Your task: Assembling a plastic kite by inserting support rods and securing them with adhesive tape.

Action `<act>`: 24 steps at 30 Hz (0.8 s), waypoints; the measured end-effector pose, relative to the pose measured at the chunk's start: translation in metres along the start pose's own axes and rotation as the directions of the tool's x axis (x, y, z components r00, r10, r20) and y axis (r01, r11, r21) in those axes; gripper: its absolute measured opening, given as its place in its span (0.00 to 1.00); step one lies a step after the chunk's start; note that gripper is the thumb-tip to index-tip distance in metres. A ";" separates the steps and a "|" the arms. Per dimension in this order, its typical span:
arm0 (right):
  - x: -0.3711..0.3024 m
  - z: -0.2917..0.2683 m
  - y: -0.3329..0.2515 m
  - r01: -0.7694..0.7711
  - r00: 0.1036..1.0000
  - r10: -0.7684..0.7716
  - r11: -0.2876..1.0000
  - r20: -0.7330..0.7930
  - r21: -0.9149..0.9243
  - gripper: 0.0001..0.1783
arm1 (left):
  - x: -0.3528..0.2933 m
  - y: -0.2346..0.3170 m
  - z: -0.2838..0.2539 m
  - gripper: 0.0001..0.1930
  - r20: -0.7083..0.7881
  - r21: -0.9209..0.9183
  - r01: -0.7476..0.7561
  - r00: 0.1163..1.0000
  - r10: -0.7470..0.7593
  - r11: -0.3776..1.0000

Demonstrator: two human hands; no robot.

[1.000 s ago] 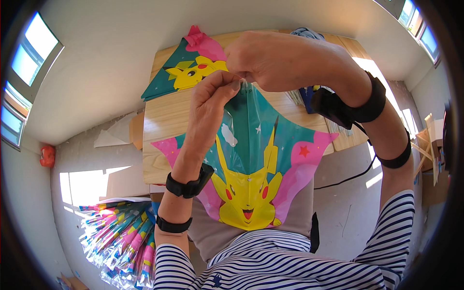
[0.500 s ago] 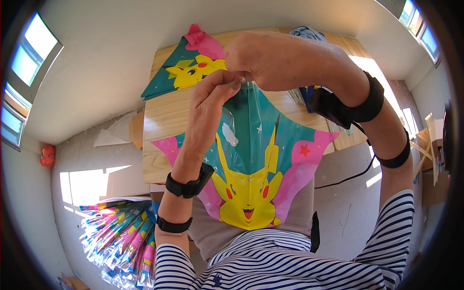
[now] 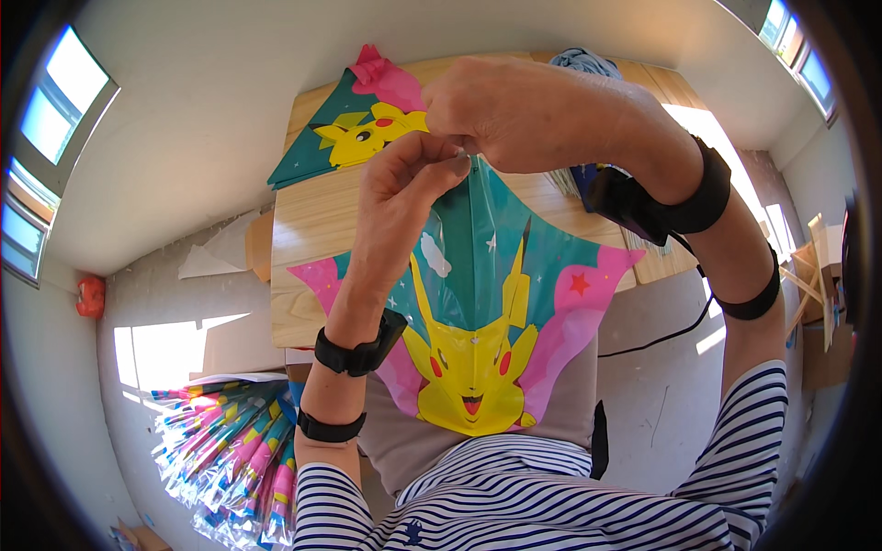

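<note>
**Head view: both hands pinching top of kite**

Head camera looks down at a kite [image 3: 478,340] held up over the lap, near edge of a wooden table [image 3: 312,230]. Kite is teal with pink corners and a yellow cartoon creature printed on it, nose pointing far, tail end near the striped shirt [image 3: 514,496].

Left hand [image 3: 404,193]: fingers curled, thumb and fingertips pinched on the kite's top point. Right hand [image 3: 524,110]: closed, fingers pinched on the same point from the right, touching the left hand's fingertips. Both wrists carry black bands.

Second kite [image 3: 358,129], same print, lies flat on the far left part of the table, pink tip pointing far. Blue cloth [image 3: 583,62] sits at the far table edge. Bundle of wrapped kites [image 3: 230,450] lies on the floor, near left. Orange object [image 3: 90,296] on the floor far left, too small to identify.
</note>
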State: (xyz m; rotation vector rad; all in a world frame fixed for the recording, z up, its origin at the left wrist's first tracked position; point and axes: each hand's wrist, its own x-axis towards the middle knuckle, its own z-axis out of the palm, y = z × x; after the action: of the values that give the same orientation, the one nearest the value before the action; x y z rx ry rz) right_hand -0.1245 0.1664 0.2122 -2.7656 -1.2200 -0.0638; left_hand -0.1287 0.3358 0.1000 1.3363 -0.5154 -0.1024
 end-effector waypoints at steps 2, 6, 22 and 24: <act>0.000 0.005 0.005 0.017 0.999 -0.017 1.000 -0.041 0.016 0.09 | 0.001 -0.003 0.001 0.04 -0.005 -0.003 -0.025 1.000 0.025 1.000; -0.002 0.004 0.005 0.007 0.999 -0.009 0.999 -0.052 -0.036 0.10 | 0.002 -0.004 0.002 0.02 0.006 0.011 -0.033 0.999 0.033 0.999; -0.002 -0.009 0.008 -0.128 0.984 0.144 0.982 -0.108 0.138 0.16 | 0.001 0.005 -0.005 0.04 -0.016 0.005 -0.006 1.000 0.006 1.000; -0.004 0.009 0.028 0.024 0.975 0.025 0.976 -0.219 0.216 0.16 | 0.001 0.006 -0.007 0.03 -0.017 0.019 -0.005 1.000 0.006 1.000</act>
State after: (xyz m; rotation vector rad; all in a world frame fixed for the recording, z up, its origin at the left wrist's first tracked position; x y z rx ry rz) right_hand -0.1068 0.1455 0.2002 -2.4931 -1.0978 -0.2179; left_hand -0.1267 0.3438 0.1053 1.3530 -0.5070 -0.0818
